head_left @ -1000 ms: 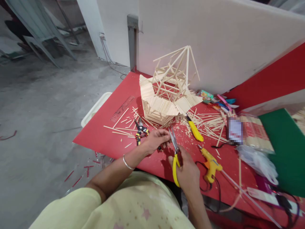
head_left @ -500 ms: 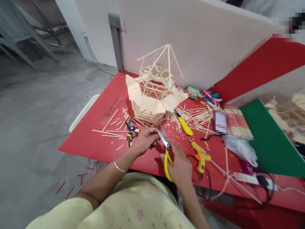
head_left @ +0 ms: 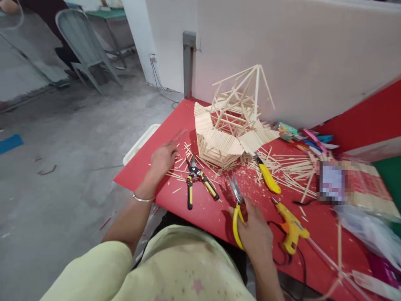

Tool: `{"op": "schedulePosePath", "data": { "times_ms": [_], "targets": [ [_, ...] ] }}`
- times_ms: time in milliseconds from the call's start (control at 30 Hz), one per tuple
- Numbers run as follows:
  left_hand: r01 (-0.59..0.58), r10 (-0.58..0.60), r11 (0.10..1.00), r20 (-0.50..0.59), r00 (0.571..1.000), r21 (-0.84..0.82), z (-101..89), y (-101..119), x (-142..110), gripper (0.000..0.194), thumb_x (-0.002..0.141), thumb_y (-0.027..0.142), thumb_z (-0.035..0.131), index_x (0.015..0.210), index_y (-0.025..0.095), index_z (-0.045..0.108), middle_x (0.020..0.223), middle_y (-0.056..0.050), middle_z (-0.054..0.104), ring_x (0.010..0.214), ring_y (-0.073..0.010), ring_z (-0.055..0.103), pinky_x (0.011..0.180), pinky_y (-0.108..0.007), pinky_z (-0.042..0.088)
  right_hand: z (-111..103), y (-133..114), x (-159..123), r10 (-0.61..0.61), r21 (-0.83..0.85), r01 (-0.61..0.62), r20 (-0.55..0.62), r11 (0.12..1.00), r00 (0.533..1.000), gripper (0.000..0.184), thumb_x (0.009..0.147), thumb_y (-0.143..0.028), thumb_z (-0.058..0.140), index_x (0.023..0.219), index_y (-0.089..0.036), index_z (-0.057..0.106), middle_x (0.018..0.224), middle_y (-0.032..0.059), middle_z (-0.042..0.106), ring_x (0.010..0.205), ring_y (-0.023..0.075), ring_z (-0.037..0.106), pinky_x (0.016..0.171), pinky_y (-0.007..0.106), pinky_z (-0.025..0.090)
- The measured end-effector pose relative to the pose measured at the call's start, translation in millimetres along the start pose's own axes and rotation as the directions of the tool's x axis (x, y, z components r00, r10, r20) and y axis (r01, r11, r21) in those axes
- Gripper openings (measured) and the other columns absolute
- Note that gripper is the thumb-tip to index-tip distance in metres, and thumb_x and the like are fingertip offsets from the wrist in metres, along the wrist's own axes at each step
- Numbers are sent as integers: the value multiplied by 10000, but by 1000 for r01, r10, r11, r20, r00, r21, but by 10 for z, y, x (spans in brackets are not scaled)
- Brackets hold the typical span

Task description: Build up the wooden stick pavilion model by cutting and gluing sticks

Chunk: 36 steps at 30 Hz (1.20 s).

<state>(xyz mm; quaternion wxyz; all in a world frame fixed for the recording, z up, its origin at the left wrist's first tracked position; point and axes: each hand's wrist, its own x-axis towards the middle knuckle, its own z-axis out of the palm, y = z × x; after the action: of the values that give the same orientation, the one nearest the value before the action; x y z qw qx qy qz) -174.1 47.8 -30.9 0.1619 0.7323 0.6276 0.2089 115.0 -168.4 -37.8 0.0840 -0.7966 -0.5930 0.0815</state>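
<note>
My right hand [head_left: 255, 230] holds yellow-handled scissors [head_left: 238, 205] by the handles, their blades slightly apart and pointing away from me. At the left of the red table, my left hand [head_left: 163, 159] is down among thin wooden sticks [head_left: 177, 172], just below a clear ruler [head_left: 179, 136]. Its fingers are curled together, and what they grip, if anything, is hidden. Between my hands lie pruning shears [head_left: 194, 173] with black and yellow handles. Behind them stands a model built of wooden sticks [head_left: 224, 144], with a flared layered base and an open pointed frame on top.
On the right lie a yellow utility knife [head_left: 267, 175], a yellow glue gun [head_left: 291, 230] with its cord, a pile of sticks [head_left: 291, 167], packed sticks [head_left: 366, 184] and a plastic bag [head_left: 369, 230]. A white wall [head_left: 282, 50] rises behind the table. A chair [head_left: 83, 42] and a person are at far left.
My left hand has left the scissor tips and moved left to the loose sticks, uncovering the pruning shears. The scissors stay in my right hand. The view has swung left.
</note>
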Motion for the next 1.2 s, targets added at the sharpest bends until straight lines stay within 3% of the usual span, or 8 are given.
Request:
{"op": "schedulePosePath", "data": {
  "times_ms": [100,300,467,533,633,800,967,1200],
  "targets": [
    [-40,33,992,65,997,117,62,-158,116,186,901,282,563,976,210,717,1106,-93,699,950,-240,642,733,-311,456,-23,-76,31,-12,-8,12,-1,1000,1000,615,966,-614,417,1426,-208,459,1175,128,654,1016,292,672,750,346,479],
    [-7,-12,980,97,995,199,232,-65,168,182,918,309,545,948,209,693,1131,-108,690,984,-244,652,734,-295,462,6,-52,9,-33,-22,33,0,999,999,548,976,-510,448,1426,-197,454,1138,125,662,956,279,683,746,346,475],
    [29,-32,973,-9,999,-228,225,-3,86,163,900,279,563,929,175,685,878,-84,716,821,-204,646,712,-290,482,42,3,-12,-36,24,36,-26,999,999,543,961,-474,484,1427,-197,453,1151,123,659,989,291,675,787,365,487],
    [32,-29,848,15,999,-529,262,105,-26,172,886,304,598,937,170,692,770,-54,703,692,-171,627,655,-279,495,43,6,-9,-45,59,47,-38,997,998,540,958,-465,486,1424,-194,458,1153,123,657,997,293,672,798,374,494],
    [110,57,522,163,985,-846,397,373,-238,231,839,330,687,989,154,702,757,-46,712,570,-128,607,592,-266,512,30,5,-3,-54,109,60,-59,992,997,535,959,-453,480,1425,-191,459,1156,123,653,1004,287,671,809,379,503],
    [316,138,196,345,928,-928,625,847,-472,334,752,344,798,993,130,711,718,-38,705,558,-117,640,536,-231,527,-12,6,-28,-39,157,53,-95,986,995,528,954,-458,475,1413,-198,468,1175,128,649,1021,290,667,811,385,515],
    [412,122,90,421,899,-907,670,1144,-546,339,716,394,831,847,127,667,711,-26,696,516,-92,623,478,-193,509,-20,17,-71,-39,201,61,-108,978,993,521,959,-445,475,1426,-215,450,1201,131,640,1059,287,652,852,395,514],
    [432,169,83,440,882,-898,745,1311,-658,339,757,430,792,837,139,638,648,-16,676,483,-76,597,445,-153,457,-28,-48,-54,-53,247,83,-125,966,991,543,961,-474,485,1420,-186,473,1175,138,648,1049,280,648,868,397,515]
  ]
}}
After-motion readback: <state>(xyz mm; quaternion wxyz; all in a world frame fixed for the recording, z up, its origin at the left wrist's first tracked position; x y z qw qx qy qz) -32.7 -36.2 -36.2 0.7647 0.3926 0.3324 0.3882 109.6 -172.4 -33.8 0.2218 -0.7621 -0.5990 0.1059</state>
